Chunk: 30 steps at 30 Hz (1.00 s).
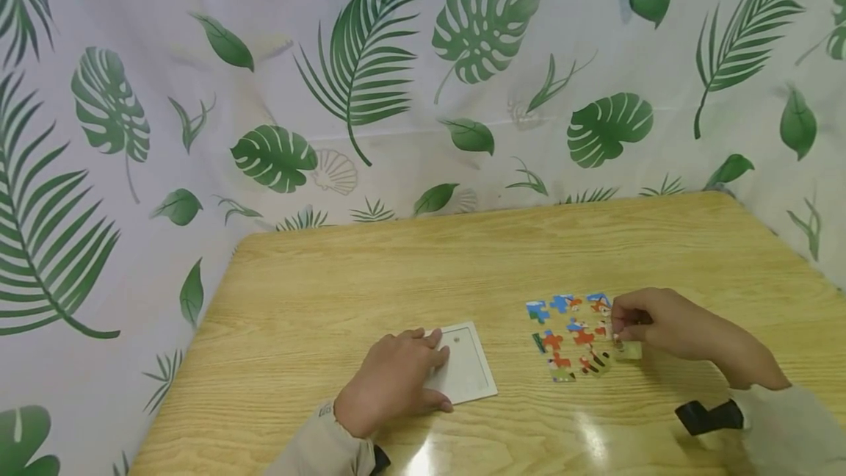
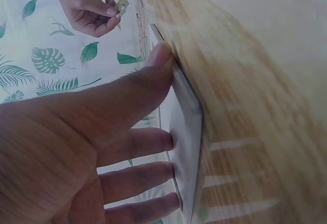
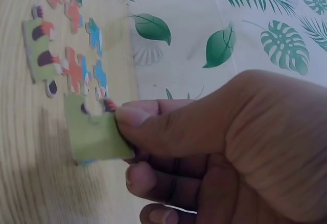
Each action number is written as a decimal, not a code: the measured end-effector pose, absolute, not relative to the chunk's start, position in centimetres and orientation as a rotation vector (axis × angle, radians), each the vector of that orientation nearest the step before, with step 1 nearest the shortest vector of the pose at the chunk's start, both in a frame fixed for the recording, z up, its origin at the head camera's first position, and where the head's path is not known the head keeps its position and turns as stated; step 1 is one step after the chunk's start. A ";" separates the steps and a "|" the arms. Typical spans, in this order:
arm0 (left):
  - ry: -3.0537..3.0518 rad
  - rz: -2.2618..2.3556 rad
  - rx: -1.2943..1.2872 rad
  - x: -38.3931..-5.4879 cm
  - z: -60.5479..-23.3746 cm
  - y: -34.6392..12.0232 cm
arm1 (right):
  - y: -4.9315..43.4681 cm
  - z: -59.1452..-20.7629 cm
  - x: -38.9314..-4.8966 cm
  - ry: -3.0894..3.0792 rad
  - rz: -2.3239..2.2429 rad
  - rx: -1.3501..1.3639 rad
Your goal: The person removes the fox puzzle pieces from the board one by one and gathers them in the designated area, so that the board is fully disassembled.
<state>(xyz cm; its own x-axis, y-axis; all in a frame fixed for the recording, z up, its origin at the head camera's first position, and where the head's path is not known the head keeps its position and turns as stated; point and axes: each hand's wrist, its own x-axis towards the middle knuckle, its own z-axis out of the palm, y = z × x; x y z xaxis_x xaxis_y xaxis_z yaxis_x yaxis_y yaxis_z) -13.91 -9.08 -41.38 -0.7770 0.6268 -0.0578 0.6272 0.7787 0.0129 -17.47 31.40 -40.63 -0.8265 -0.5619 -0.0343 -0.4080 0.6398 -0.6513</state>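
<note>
My right hand (image 1: 677, 325) pinches a mostly green jigsaw puzzle piece (image 3: 97, 138) by its edge, between thumb and fingers. In the right wrist view the piece is tilted, with a rounded notch and a dark and orange patch. Left of that hand, other puzzle pieces (image 1: 584, 335) in blue, orange and green lie in loose rows with small gaps. My left hand (image 1: 399, 377) rests on a thin white square board (image 1: 472, 364). Its fingers lie spread on the board's face, and the thumb (image 2: 162, 55) touches the near edge.
The pieces and the board lie on a wood-grain table (image 1: 317, 278). A white cloth (image 1: 396, 182) with green leaf prints hangs behind it and along both sides. A black strap piece (image 1: 710, 417) sticks out at the right sleeve.
</note>
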 end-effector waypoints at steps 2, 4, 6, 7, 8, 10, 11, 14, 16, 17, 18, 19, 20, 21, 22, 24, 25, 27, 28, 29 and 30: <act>2.907 -0.008 1.022 -13.9 -41.4 -9.1 | 31.5 -40.7 -17.5 2.632 -0.941 -0.777; 2.905 0.005 1.016 -13.9 -41.3 -9.2 | 31.5 -40.9 -17.6 2.630 -0.924 -0.767; 2.904 0.012 1.009 -13.8 -41.4 -9.3 | 31.4 -41.1 -17.7 2.628 -0.907 -0.762; 2.901 0.015 1.008 -13.8 -41.4 -9.3 | 31.4 -41.2 -17.7 2.634 -0.894 -0.757; 2.898 0.018 1.007 -13.8 -41.4 -9.3 | 31.3 -41.3 -17.7 2.639 -0.886 -0.748; 2.893 0.025 1.002 -13.8 -41.5 -9.3 | 31.3 -41.5 -17.7 2.652 -0.864 -0.731; 2.891 0.028 1.000 -13.8 -41.5 -9.3 | 31.3 -41.6 -17.6 2.659 -0.851 -0.719; 2.884 0.043 0.990 -13.8 -41.5 -9.3 | 31.2 -41.7 -17.5 2.683 -0.801 -0.687; 2.883 0.051 0.983 -13.8 -41.5 -9.2 | 31.0 -41.7 -17.4 2.699 -0.768 -0.671; 2.884 0.053 0.982 -13.8 -41.5 -9.2 | 31.0 -41.7 -17.4 2.709 -0.751 -0.667; 2.884 0.054 0.983 -13.8 -41.5 -9.2 | 30.9 -41.7 -17.3 2.717 -0.738 -0.661; 2.886 0.053 0.988 -13.9 -41.5 -9.2 | 30.9 -41.7 -17.3 2.723 -0.729 -0.655; 2.888 0.054 0.994 -13.9 -41.6 -9.2 | 30.9 -41.7 -17.3 2.730 -0.717 -0.655; 2.888 0.056 1.000 -13.9 -41.6 -9.2 | 30.9 -41.8 -17.3 2.737 -0.706 -0.657; 2.890 0.056 1.007 -13.9 -41.6 -9.1 | 30.9 -41.8 -17.3 2.743 -0.697 -0.656; 2.890 0.051 1.018 -13.9 -41.6 -9.1 | 30.9 -41.8 -17.2 2.751 -0.689 -0.659; 2.890 0.045 1.022 -13.9 -41.6 -9.0 | 31.0 -41.7 -17.2 2.754 -0.690 -0.659; 2.891 0.028 1.028 -13.9 -41.5 -9.1 | 30.9 -41.7 -17.1 2.771 -0.695 -0.666; 2.892 0.022 1.031 -13.9 -41.5 -9.1 | 30.8 -41.6 -17.0 2.776 -0.705 -0.660; 2.892 0.018 1.034 -13.9 -41.5 -9.1 | 30.6 -41.5 -16.9 2.788 -0.712 -0.660; 2.893 0.018 1.037 -13.9 -41.5 -9.2 | 30.4 -41.5 -16.9 2.798 -0.723 -0.655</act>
